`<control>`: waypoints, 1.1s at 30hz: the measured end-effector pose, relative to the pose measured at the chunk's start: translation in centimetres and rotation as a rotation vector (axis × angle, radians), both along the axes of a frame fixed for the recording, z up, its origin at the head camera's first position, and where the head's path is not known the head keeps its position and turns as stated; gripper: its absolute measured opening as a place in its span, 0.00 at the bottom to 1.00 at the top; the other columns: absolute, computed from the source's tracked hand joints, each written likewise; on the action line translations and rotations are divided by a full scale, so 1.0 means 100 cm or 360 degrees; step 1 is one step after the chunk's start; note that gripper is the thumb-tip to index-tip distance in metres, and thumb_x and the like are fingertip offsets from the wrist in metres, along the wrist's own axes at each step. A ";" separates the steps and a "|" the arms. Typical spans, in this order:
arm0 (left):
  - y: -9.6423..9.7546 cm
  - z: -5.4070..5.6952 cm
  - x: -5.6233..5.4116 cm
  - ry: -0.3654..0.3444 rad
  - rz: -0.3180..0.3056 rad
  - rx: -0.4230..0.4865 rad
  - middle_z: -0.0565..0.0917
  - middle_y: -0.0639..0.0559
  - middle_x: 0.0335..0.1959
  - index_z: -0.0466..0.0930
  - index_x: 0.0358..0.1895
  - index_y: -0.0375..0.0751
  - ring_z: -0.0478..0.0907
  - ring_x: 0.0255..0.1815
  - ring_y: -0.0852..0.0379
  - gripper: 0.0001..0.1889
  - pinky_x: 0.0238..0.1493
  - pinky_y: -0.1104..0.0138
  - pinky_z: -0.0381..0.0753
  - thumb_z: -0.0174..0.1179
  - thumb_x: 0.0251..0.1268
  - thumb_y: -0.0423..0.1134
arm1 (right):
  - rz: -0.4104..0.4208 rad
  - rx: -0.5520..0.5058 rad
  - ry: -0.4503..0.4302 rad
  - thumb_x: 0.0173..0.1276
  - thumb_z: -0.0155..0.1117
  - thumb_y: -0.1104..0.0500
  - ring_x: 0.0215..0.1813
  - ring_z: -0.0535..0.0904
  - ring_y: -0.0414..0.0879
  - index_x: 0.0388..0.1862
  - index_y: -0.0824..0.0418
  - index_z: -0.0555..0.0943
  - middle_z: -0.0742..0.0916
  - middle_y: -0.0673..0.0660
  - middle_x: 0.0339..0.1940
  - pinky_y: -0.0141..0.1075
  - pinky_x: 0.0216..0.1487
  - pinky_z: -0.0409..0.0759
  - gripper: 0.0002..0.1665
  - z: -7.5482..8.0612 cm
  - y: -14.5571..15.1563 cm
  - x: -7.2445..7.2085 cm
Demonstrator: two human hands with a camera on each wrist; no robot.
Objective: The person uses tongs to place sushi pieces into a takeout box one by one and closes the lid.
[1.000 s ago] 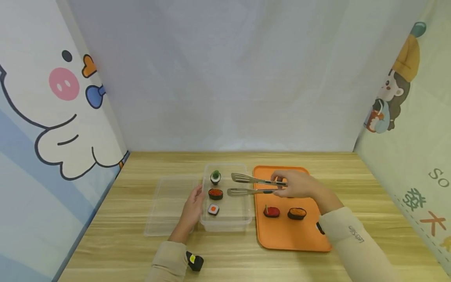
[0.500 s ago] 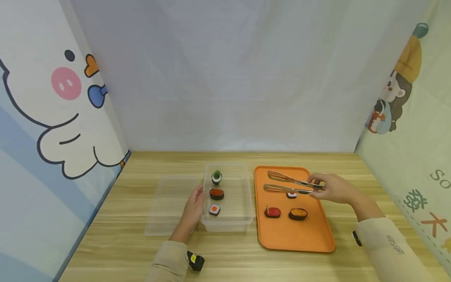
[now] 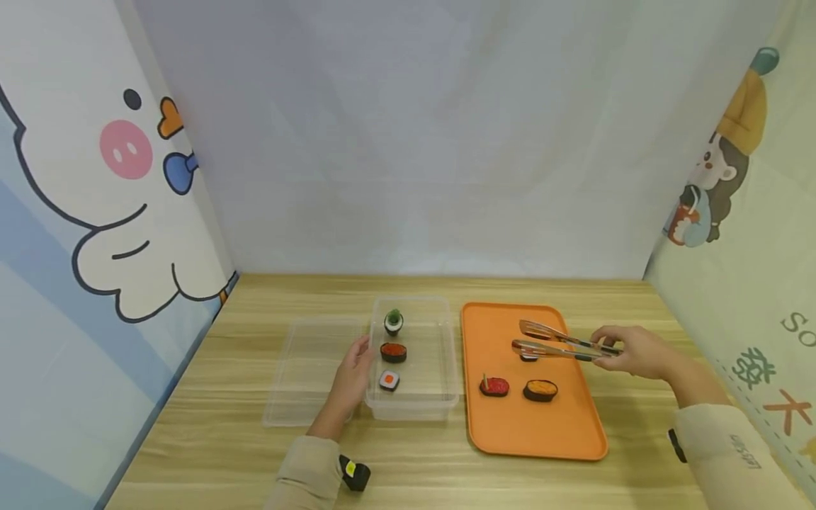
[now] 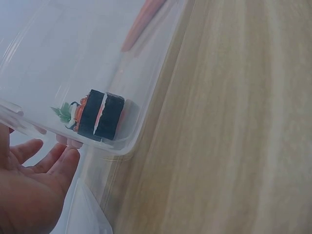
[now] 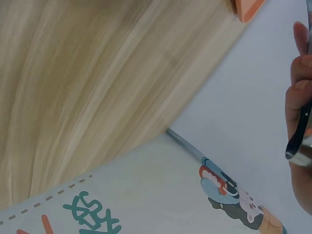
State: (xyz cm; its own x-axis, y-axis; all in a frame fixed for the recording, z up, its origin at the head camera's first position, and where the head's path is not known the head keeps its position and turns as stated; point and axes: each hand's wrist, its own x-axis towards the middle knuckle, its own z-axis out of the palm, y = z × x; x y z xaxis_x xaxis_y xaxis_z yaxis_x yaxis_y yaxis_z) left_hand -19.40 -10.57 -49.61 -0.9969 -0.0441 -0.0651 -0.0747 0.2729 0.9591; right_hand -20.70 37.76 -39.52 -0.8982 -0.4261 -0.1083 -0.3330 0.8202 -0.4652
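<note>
My right hand [image 3: 639, 352] grips a pair of metal tongs [image 3: 554, 343], also partly seen in the right wrist view. The tongs' spread, slotted tips hover over the orange tray [image 3: 535, 435], above a sushi roll [image 3: 528, 358] they partly hide. Nearer on the tray lie a red-topped sushi [image 3: 494, 387] and an orange-topped sushi [image 3: 540, 390]. With fingers loosely extended, my left hand [image 3: 352, 373] touches the left side of a clear plastic box [image 3: 414, 411]. Along that side inside stand a green-topped sushi [image 3: 393, 322], a red roe sushi [image 3: 393, 352] and an orange-centred roll [image 3: 389, 380].
A clear lid [image 3: 309, 368] lies flat left of the box, partly behind my left forearm. Black devices sit at both wrists, the left one [image 3: 355, 473] with a yellow mark. A grey curtain [image 3: 433, 142] bounds the back of the wooden table [image 3: 210, 425], with printed curtains at the sides.
My right hand has carried the spread tongs rightward from over the box to over the tray, lowering slightly. My left hand has stayed at the box.
</note>
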 end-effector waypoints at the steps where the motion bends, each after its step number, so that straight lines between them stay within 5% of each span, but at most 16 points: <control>1: 0.000 0.000 0.000 -0.0004 0.0003 0.0001 0.67 0.34 0.68 0.60 0.73 0.36 0.65 0.66 0.36 0.25 0.64 0.44 0.64 0.42 0.79 0.43 | -0.0004 -0.0001 -0.0004 0.64 0.70 0.54 0.23 0.71 0.42 0.50 0.63 0.78 0.81 0.52 0.35 0.37 0.23 0.72 0.20 -0.001 0.002 0.000; 20: -0.001 0.003 0.002 -0.0015 -0.0017 -0.0045 0.67 0.35 0.68 0.60 0.73 0.37 0.66 0.65 0.36 0.25 0.63 0.43 0.64 0.42 0.79 0.44 | 0.0018 -0.0130 -0.0185 0.65 0.69 0.57 0.19 0.71 0.43 0.46 0.63 0.77 0.80 0.54 0.34 0.37 0.18 0.74 0.16 -0.018 0.017 -0.004; 33: -0.001 0.005 0.002 -0.0007 -0.0010 -0.0037 0.66 0.34 0.68 0.60 0.73 0.37 0.65 0.66 0.36 0.25 0.63 0.43 0.64 0.42 0.79 0.44 | -0.0009 -0.0105 -0.0155 0.65 0.70 0.57 0.21 0.71 0.44 0.46 0.61 0.76 0.81 0.55 0.36 0.37 0.18 0.73 0.16 -0.011 0.014 -0.002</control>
State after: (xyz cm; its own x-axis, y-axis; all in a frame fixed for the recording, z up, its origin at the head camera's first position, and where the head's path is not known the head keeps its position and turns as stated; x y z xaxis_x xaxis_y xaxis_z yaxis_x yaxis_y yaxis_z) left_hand -19.20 -10.63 -49.12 -0.9969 -0.0395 -0.0686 -0.0773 0.2957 0.9522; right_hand -20.88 39.16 -40.64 -0.8872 -0.4301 -0.1669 -0.2790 0.7884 -0.5482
